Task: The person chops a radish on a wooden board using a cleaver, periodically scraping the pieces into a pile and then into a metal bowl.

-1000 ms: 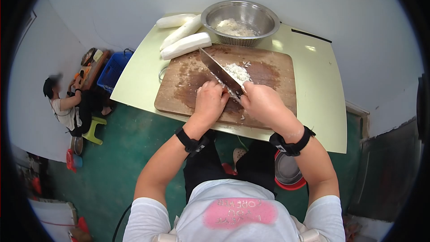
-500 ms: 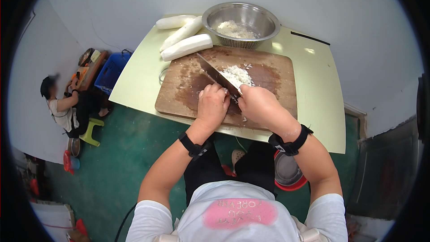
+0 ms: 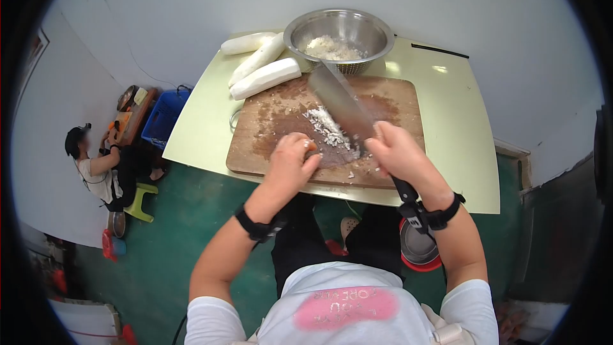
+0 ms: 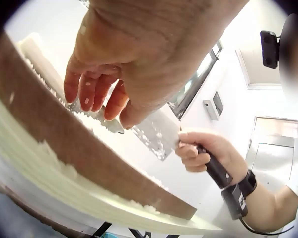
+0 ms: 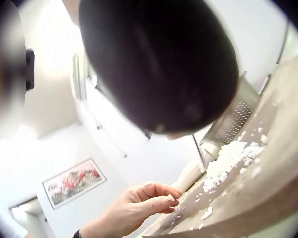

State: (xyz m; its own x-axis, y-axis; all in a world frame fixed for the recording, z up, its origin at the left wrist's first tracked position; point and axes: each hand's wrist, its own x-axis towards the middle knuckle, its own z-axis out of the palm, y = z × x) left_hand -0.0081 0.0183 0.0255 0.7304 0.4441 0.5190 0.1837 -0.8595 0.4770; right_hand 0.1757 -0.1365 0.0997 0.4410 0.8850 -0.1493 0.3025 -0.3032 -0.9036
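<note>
My right hand [image 3: 399, 153] grips the black handle of a cleaver [image 3: 343, 103]. Its broad blade is tilted flat-side up over the wooden cutting board [image 3: 397, 92], with white bits stuck to it in the left wrist view. Finely chopped white bits [image 3: 327, 129] lie in a heap on the board, left of the blade. Just left of the heap hovers my left hand [image 3: 290, 158], fingers loosely bent and holding nothing. A few white crumbs cling to that hand [image 4: 139, 54]. The cleaver's dark handle end [image 5: 159, 64] fills much of the right wrist view.
Three white radishes [image 3: 265, 79] lie behind the board at the left. A metal colander [image 3: 383, 45] with white shreds inside stands behind it. The pale table [image 3: 450, 128] extends right of the board. Another person [image 3: 96, 166] sits on a low stool at far left.
The cleaver has come up off the chopped heap and turned its flat side upward, moving right with the right hand. My left hand has drawn back leftward from the blade.
</note>
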